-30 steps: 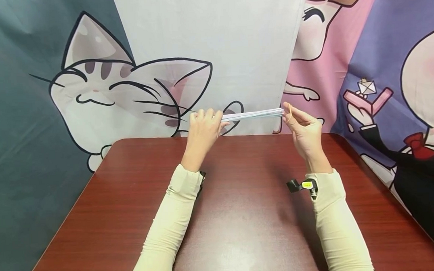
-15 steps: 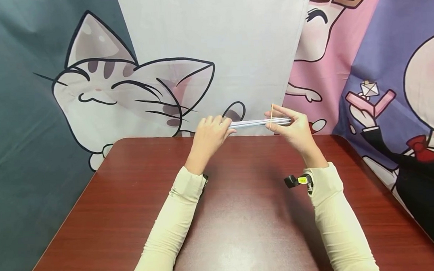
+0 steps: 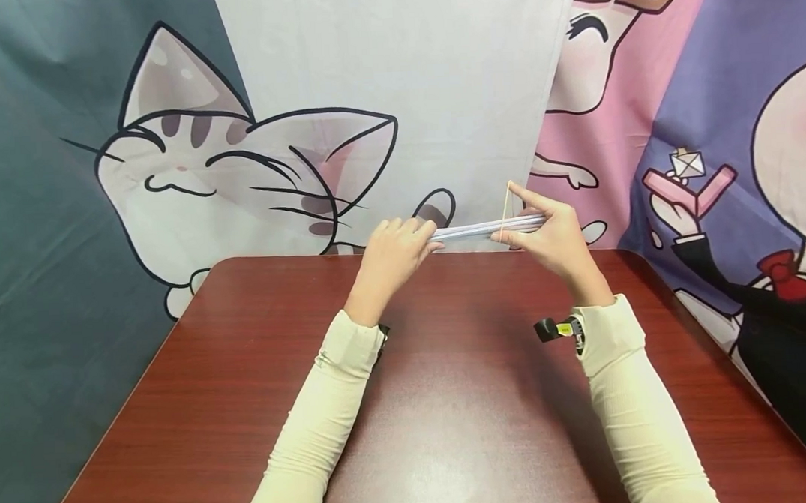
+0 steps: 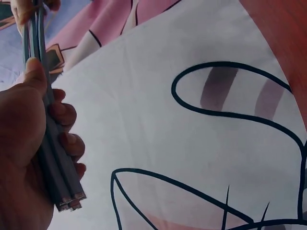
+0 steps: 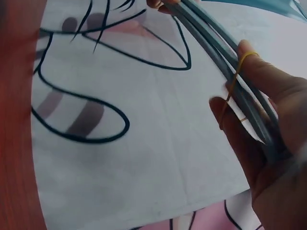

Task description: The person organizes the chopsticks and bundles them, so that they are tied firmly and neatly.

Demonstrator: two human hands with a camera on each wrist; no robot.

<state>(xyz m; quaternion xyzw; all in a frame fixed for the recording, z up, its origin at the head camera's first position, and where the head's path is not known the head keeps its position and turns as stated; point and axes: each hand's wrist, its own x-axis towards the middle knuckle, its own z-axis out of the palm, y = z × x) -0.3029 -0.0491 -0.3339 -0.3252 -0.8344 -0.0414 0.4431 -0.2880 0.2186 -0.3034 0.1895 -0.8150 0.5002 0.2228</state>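
A bundle of long, thin, pale sticks [image 3: 469, 230] is held nearly level above the table's far edge. My left hand [image 3: 392, 252] grips its left part, fingers curled round it and thumb along it. In the left wrist view the sticks' ends [image 4: 71, 201] stick out below the fist. My right hand [image 3: 556, 233] is at the other end, index finger and thumb spread apart. Across those two fingertips a thin yellow rubber band [image 3: 506, 202] is stretched. The sticks run through the band toward the palm, also visible in the right wrist view. The right hand's other fingers are mostly hidden.
A reddish-brown wooden table [image 3: 450, 399] lies under both forearms. Right behind it hangs a cloth backdrop [image 3: 401, 56] with cartoon figures. A small black camera [image 3: 548, 329] is strapped at the right cuff.
The rubber band, at first beside the bundle's right end, has moved left over it. My right thumb and index finger have spread, stretching the band wider. The left hand keeps its grip.
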